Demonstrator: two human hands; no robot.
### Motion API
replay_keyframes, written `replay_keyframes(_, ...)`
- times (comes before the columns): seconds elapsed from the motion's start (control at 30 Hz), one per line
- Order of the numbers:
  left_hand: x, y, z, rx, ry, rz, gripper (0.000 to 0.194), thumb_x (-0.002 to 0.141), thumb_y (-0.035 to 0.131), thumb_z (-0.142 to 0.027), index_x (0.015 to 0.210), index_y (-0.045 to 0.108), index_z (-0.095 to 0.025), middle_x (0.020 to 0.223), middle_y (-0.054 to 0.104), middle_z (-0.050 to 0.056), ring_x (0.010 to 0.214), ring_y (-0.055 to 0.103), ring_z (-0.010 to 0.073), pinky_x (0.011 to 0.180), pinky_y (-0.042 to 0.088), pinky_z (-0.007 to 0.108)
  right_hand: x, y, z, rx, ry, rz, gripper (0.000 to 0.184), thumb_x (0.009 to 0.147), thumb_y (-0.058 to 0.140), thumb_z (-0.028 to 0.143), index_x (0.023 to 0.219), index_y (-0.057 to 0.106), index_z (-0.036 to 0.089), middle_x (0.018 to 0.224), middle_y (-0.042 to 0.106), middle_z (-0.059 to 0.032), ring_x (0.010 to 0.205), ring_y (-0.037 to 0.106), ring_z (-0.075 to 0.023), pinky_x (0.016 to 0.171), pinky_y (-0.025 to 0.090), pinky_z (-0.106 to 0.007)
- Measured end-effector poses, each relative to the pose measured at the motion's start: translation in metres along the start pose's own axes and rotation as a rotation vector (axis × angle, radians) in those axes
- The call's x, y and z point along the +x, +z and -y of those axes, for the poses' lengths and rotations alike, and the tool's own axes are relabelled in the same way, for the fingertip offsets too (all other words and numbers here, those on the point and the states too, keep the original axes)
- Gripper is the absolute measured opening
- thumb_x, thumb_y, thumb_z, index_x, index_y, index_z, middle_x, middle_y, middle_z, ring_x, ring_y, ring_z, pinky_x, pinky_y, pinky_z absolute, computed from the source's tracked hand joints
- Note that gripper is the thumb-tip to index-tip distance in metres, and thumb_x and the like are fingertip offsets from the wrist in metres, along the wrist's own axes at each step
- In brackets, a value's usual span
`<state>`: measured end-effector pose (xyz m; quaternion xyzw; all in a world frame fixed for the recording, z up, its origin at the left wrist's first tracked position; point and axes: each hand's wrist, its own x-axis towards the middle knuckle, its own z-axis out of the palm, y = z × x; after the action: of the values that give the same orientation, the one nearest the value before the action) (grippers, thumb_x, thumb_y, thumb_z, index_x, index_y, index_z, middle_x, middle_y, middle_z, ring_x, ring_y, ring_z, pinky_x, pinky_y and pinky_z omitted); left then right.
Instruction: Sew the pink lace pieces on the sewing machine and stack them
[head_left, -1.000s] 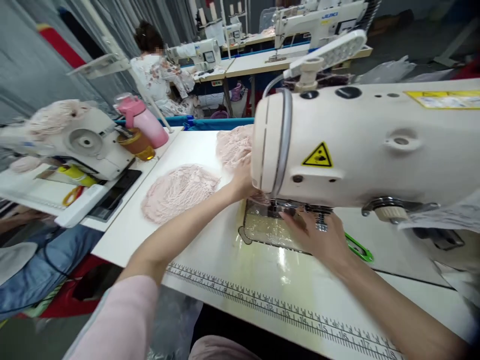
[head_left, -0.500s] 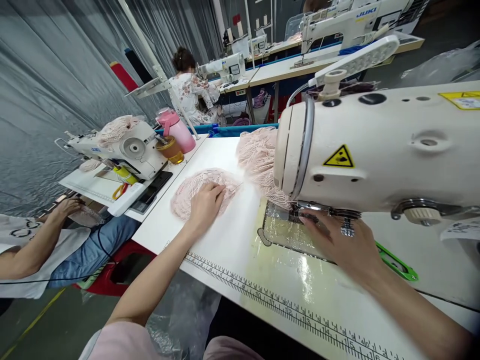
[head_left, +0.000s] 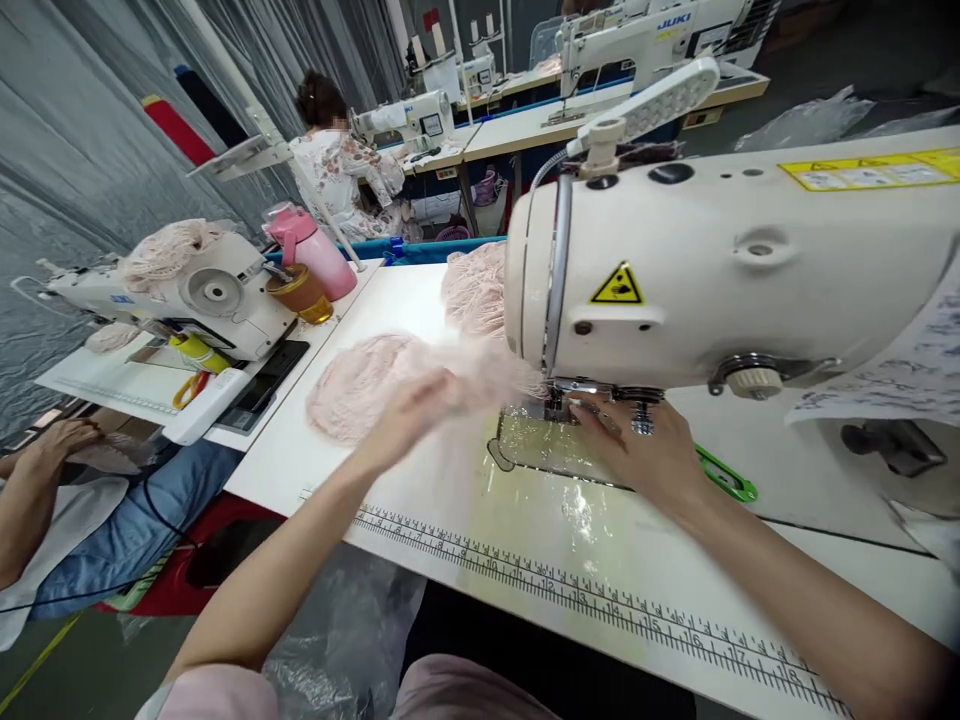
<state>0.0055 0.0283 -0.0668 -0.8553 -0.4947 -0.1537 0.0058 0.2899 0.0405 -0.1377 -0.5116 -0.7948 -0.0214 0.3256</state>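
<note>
My left hand point(head_left: 420, 410) is blurred, its fingers closed on a pale pink lace strip point(head_left: 487, 372) lifted off the white tabletop. That strip stretches toward the presser foot point(head_left: 555, 402) of the sewing machine point(head_left: 675, 270). Under the left wrist lies a round coil of the same lace point(head_left: 352, 390). My right hand point(head_left: 652, 445) reaches in from the right, fingers stretched out beside the presser foot; metal parts of the machine partly cover them. A second heap of lace point(head_left: 476, 290) rests behind the machine head.
A green tool point(head_left: 726, 474) lies right of my right hand. A printed ruler point(head_left: 585, 590) runs along the front edge. At left stand a pink jug point(head_left: 315, 250), an amber cup point(head_left: 300, 293) and another sewing machine point(head_left: 202, 285), with a seated person's arm point(head_left: 37, 490) nearby.
My left hand has raised a length of lace from the coil toward the presser foot. My right hand stays beside the foot. The view has shifted to the right.
</note>
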Motion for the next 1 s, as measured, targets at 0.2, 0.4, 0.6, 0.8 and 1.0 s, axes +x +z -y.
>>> replay_keyframes(0.2,-0.002,0.028,-0.075,-0.330,0.276,0.173,0.027,0.097,0.047,-0.034,0.108,0.065,-0.017,0.121,0.065,0.010,0.114,0.060,0.0229,0.091,0.055,0.039,-0.001,-0.002,0.001,0.006,-0.056,-0.012,0.030,0.094,0.042,0.022,0.106,0.070,0.021,0.095,0.074,-0.0052,0.084,0.065,-0.0214,0.074,0.046,-0.033)
replay_keyframes(0.4,0.000,0.040,-0.071,-0.072,0.295,0.136,0.035,0.094,0.051,-0.033,0.125,0.057,-0.016,0.132,0.060,0.011,0.123,0.055,0.0275,0.098,0.052,0.046,-0.006,-0.010,0.008,0.006,-0.317,0.079,0.044,0.083,0.040,0.001,0.106,0.068,0.025,0.109,0.073,0.0023,0.090,0.065,-0.0144,0.077,0.040,-0.032)
replay_keyframes(0.6,0.009,0.045,-0.065,0.028,0.283,0.048,0.038,0.096,0.043,-0.022,0.131,0.053,-0.011,0.134,0.059,0.012,0.127,0.053,0.0260,0.102,0.050,0.044,-0.005,-0.011,0.010,-0.084,-0.340,0.067,0.035,0.085,0.043,0.002,0.089,0.070,0.023,0.099,0.074,0.0058,0.079,0.064,-0.0109,0.067,0.035,-0.031)
replay_keyframes(0.8,0.016,0.058,-0.056,0.080,0.362,0.089,0.048,0.094,0.043,-0.023,0.139,0.047,-0.008,0.144,0.049,0.013,0.135,0.045,0.0282,0.109,0.044,0.045,-0.007,-0.013,0.009,-0.129,-0.290,0.135,0.035,0.088,0.042,0.005,0.100,0.069,0.023,0.109,0.073,0.0023,0.087,0.065,-0.0135,0.068,0.035,-0.032)
replay_keyframes(1.0,0.024,0.062,-0.050,0.034,0.348,0.078,0.046,0.094,0.044,-0.025,0.138,0.048,-0.010,0.140,0.054,0.012,0.132,0.048,0.0288,0.108,0.044,0.047,-0.006,-0.012,0.010,-0.085,-0.160,0.188,0.034,0.093,0.042,0.014,0.104,0.070,0.030,0.108,0.073,0.0043,0.093,0.066,-0.0160,0.070,0.041,-0.031)
